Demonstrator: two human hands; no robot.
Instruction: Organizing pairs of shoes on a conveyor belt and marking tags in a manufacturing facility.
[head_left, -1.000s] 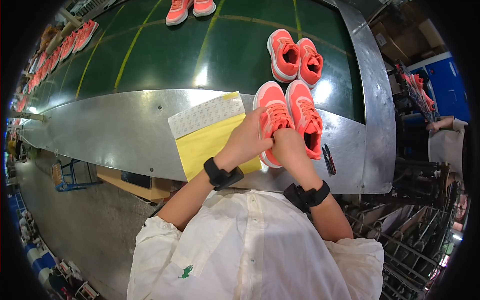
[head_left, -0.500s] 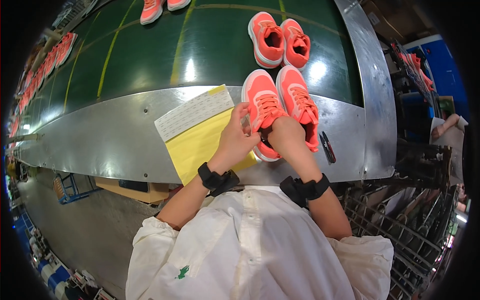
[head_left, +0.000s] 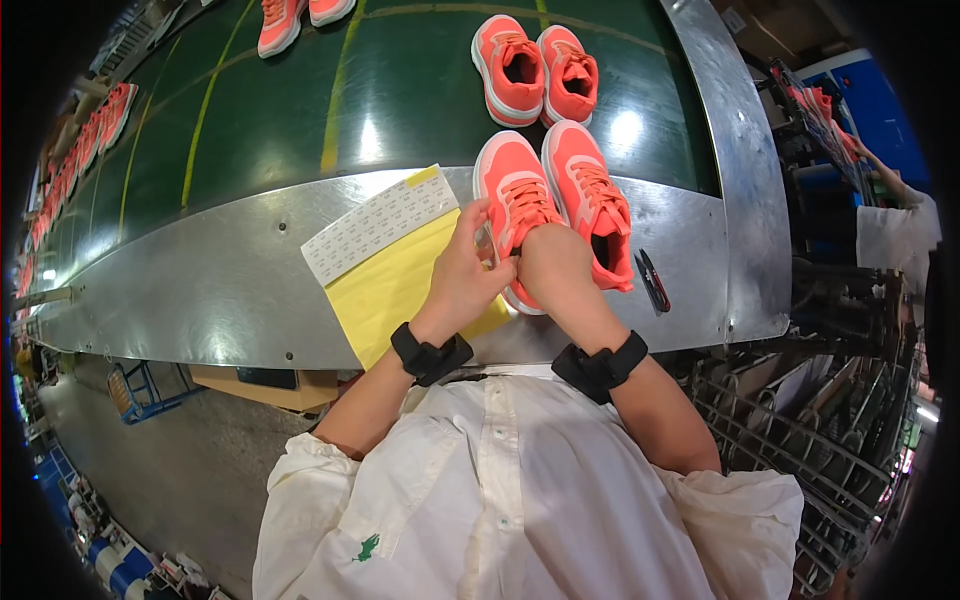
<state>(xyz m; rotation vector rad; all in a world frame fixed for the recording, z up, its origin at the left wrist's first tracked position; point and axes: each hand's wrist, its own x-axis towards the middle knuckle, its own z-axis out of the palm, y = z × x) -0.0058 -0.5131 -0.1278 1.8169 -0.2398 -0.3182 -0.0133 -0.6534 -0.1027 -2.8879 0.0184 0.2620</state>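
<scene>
Two coral sneakers (head_left: 590, 180) with white soles stand side by side on the metal edge, toes pointing away from me. My right hand (head_left: 560, 262) reaches over the collar of the left sneaker (head_left: 522, 195); its fingers are hidden in the shoe opening. Against that shoe's outer side, my left hand (head_left: 462, 272) holds on with bent fingers, its thumb by the collar near my right hand. Under my left forearm and hand lies a yellow sheet (head_left: 385, 290), topped by a white sheet of small printed labels (head_left: 375, 228). Black-and-red thread snips (head_left: 653, 281) lie right of the shoes.
Beyond the metal ledge (head_left: 210, 270) runs a green belt (head_left: 270, 130) carrying another coral pair (head_left: 508, 72) close ahead and more at far left. Wire racks (head_left: 800, 430) stand low at right. Another person's arm (head_left: 885, 175) reaches toward shoes on a rack at far right.
My view has turned slightly. Both hands stay at the left sneaker with little movement. At far right, the other person's arm has risen toward the racked shoes.
</scene>
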